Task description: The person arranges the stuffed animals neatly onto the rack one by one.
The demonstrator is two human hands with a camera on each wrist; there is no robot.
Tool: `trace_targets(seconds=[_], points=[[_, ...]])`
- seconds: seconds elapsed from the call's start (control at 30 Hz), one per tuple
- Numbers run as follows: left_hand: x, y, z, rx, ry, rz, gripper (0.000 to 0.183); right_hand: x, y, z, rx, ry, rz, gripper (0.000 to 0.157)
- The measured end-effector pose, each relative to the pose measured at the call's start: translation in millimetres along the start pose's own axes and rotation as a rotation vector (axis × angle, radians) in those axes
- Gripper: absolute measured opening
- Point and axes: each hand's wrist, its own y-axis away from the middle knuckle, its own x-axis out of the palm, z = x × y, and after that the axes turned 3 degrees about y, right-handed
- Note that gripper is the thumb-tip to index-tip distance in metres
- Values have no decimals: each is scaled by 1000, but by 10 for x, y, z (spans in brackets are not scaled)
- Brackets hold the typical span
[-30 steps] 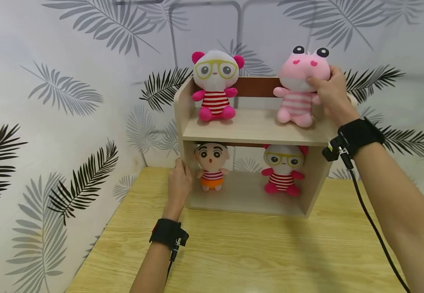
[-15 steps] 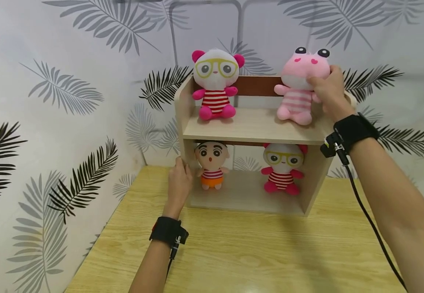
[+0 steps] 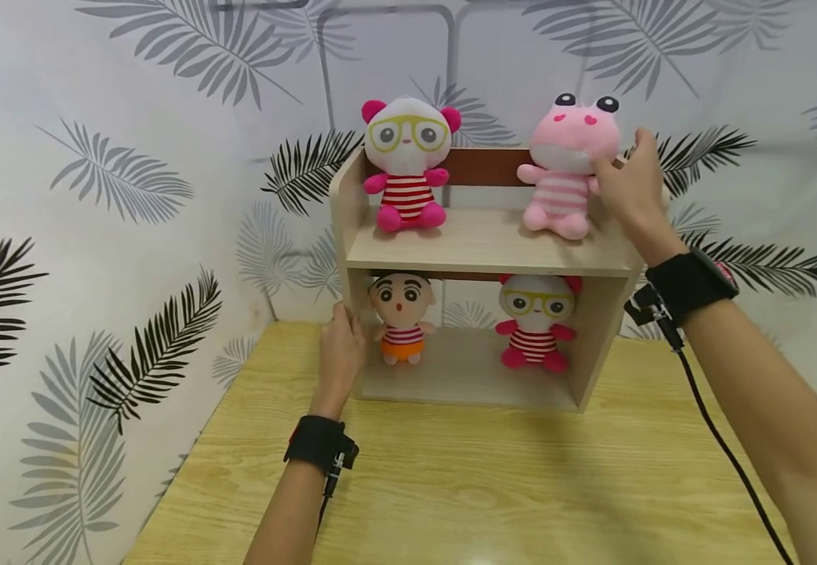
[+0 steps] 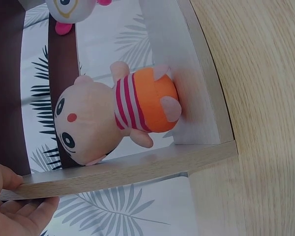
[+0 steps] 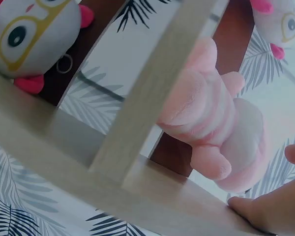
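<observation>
My left hand [image 3: 341,349] grips the front edge of the left side panel of a small two-tier wooden shelf [image 3: 486,251]; in the left wrist view thumb and fingers [image 4: 39,214] lie on either side of that panel. A pink frog plush [image 3: 567,188] sits at the right of the upper tier. My right hand [image 3: 630,184] is just right of it, with thumb and fingers spread apart. In the right wrist view there is a gap between the fingers [image 5: 255,209] and the frog plush, and the lower fingertip is right at the side panel.
A panda plush with yellow glasses [image 3: 408,169] sits on the upper tier at left. Below it is a boy doll in orange shorts [image 3: 403,318], and a second panda plush [image 3: 537,322] sits at lower right. The shelf stands on a wood-grain table [image 3: 450,479] before a leaf-print curtain [image 3: 133,78].
My right hand has let go of the frog plush and drawn slightly right of it, fingers spreading. The left hand keeps its grip on the panel; the view has shifted slightly.
</observation>
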Motion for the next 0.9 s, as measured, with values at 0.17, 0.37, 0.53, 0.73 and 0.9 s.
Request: trace_targets(seconds=[0.17, 0.37, 0.53, 0.73, 0.9], points=[[36, -27, -12, -13, 13, 10, 11, -47, 125, -57, -81, -14, -14, 76], [98, -42, -29, -14, 18, -11, 10, -86, 213, -127, -143, -34, -27, 71], [135, -55, -43, -6, 19, -7, 10, -96, 351, -254, -183, -44, -30, 72], [130, -89, -22, -12, 36, -1, 13, -81, 569, -354, -284, -23, -35, 62], [90, -99, 9, -16, 32, -10, 10, -67, 793, -365, -373, -31, -17, 54]])
